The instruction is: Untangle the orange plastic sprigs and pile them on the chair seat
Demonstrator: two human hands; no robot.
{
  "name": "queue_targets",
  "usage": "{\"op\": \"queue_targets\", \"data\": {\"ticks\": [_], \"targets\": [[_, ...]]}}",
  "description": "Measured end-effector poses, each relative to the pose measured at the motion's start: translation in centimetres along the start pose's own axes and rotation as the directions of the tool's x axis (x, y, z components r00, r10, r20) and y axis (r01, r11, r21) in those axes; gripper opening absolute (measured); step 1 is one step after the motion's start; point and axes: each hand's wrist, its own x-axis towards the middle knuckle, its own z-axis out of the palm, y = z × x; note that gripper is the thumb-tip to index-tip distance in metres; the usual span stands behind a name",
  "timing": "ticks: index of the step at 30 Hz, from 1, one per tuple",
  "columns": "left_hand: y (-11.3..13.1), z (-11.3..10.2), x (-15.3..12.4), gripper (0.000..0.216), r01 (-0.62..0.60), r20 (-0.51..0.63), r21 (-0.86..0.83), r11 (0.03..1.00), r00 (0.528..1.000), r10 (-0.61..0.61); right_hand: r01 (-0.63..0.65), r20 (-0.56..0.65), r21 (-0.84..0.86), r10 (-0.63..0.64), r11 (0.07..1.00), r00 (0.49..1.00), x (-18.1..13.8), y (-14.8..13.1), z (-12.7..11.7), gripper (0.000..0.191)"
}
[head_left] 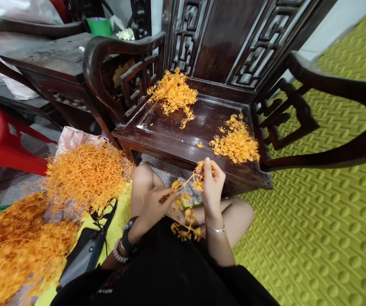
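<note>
My left hand (152, 206) is closed in a pinch on the lower end of an orange plastic flower sprig (186, 191) held over my lap. My right hand (213, 180) is closed on the sprig's upper end, fingers pinching a small orange blossom near the front edge of the dark wooden chair seat (170, 140). More of the sprig hangs down between my knees. Two heaps of picked orange blossoms lie on the seat: one at the back left (173, 91), one at the right (236, 142).
A big pile of orange sprigs (42, 212) spreads over the floor at my left, with a black bag (85, 250) beside it. A red plastic stool (1, 142) and a dark wooden table (49, 57) stand further left. A green embossed mat (313, 238) covers the floor at right.
</note>
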Motion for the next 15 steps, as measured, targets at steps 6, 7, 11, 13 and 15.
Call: {"op": "queue_targets", "data": {"ticks": [6,7,11,13,15], "targets": [[-0.8,-0.3,-1.0,0.040,0.178,0.148,-0.083,0.981,0.975,-0.165,0.098,0.005,-0.215,-0.099,0.972,0.995,1.4,-1.1,-0.9,0.061],[-1.0,-0.3,-1.2,0.039,0.187,0.165,-0.093,0.978,0.971,-0.170,0.116,0.007,-0.231,-0.117,0.966,0.993,1.5,-1.2,-0.9,0.062],[-0.8,-0.1,-1.8,0.040,0.220,0.216,-0.126,0.967,0.958,-0.190,0.218,-0.018,-0.279,-0.232,0.935,0.973,0.7,-1.9,-0.5,0.066],[-0.2,-0.2,-2.2,0.042,0.200,0.215,-0.150,0.968,0.962,-0.166,0.268,-0.036,-0.270,-0.288,0.925,0.957,0.4,-2.7,-0.3,0.066],[0.3,-0.4,-2.7,0.043,0.171,0.230,-0.175,0.970,0.965,-0.128,0.312,-0.095,-0.212,-0.337,0.926,0.937,0.9,-4.0,-0.8,0.066]]}}
